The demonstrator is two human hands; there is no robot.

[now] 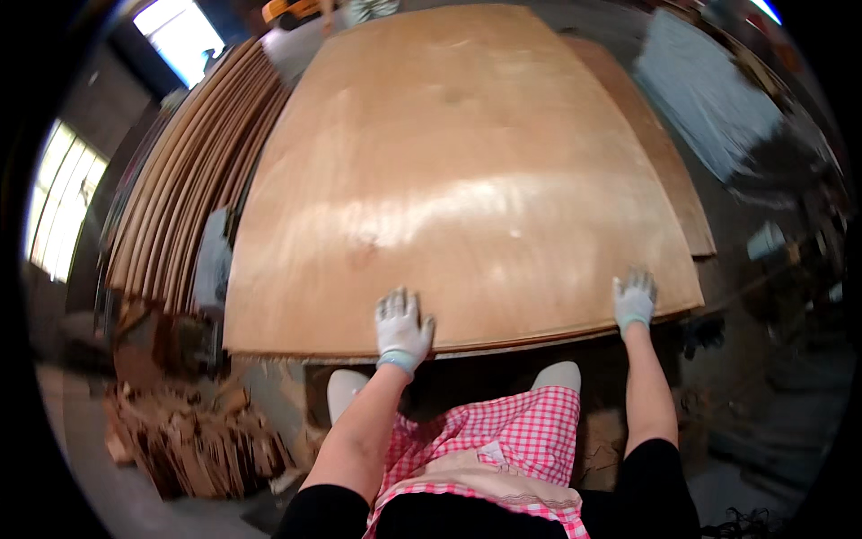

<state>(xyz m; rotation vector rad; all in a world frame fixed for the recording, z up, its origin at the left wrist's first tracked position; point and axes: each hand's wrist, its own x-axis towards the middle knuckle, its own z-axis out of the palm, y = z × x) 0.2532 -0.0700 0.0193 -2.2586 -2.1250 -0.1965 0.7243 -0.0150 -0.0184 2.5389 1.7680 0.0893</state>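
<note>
A large light-brown plywood sheet (449, 153) lies flat in front of me, its near edge just ahead of my body. My left hand (401, 328), in a white work glove with grey fingertips, rests on the sheet close to its near edge, left of the middle. Its fingers stretch forward over the wood. Toward the near right corner, my right hand (635, 298) lies on the sheet in a matching glove, fingers also extended. Neither hand grips anything. More sheet edges show in a thin layer under the top one.
At left stands a row of brown boards (184, 180). A bundle of broken veneer scraps (197, 440) sits on the floor below them. Another brown sheet (628, 117) sticks out along the right side. Beyond it is a stack under pale plastic (705, 94). An orange vehicle (292, 11) is far back.
</note>
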